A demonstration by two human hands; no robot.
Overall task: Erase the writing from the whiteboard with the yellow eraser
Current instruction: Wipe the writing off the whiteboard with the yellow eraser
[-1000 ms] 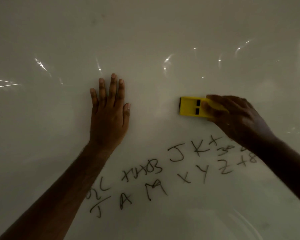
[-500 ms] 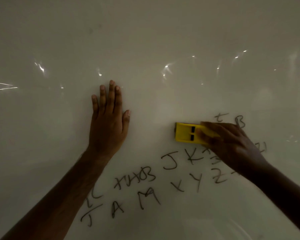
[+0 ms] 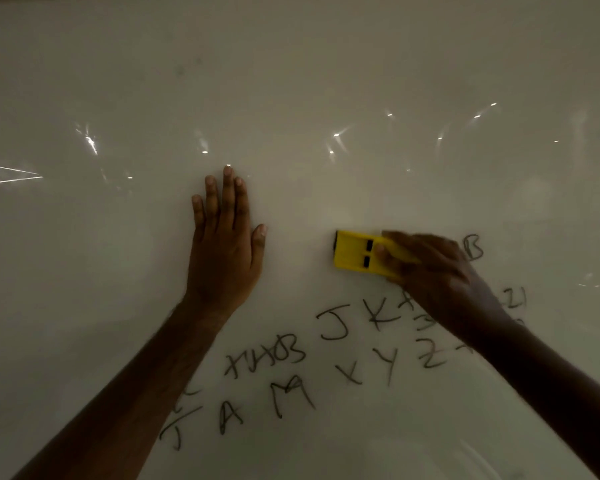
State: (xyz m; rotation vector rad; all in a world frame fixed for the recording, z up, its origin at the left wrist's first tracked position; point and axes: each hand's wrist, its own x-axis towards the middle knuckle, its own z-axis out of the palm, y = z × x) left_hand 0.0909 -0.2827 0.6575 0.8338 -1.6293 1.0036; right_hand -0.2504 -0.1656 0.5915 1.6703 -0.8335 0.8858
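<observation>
1. On the left of a dim, glossy whiteboard (image 3: 291, 81), the left hand (image 3: 224, 247) lies flat against the surface, fingers (image 3: 227, 199) straight and close together, holding nothing; it looks like a brace for the body; its forearm runs down to the lower left corner.
2. In the middle, below that hand, dark marker writing (image 3: 284, 355) remains in two rough rows: a scribbled group, then J, A, M, then J, K, X, Y, Z; the forearm covers part of the leftmost marks.
3. Right of centre, the yellow eraser (image 3: 355, 252) sits against the board just above the J and K; the right hand (image 3: 437, 275) grasps its right end, fingers curled over it; the hand is motion-blurred.
4. On the far right, a B and a 21 show beside the hand; other marks are hidden under it.
5. Judged from this, the upper board looks bare apart from light reflections (image 3: 90, 143), so most of the lower writing is left; the left forearm would need to move for the marks beneath it.
</observation>
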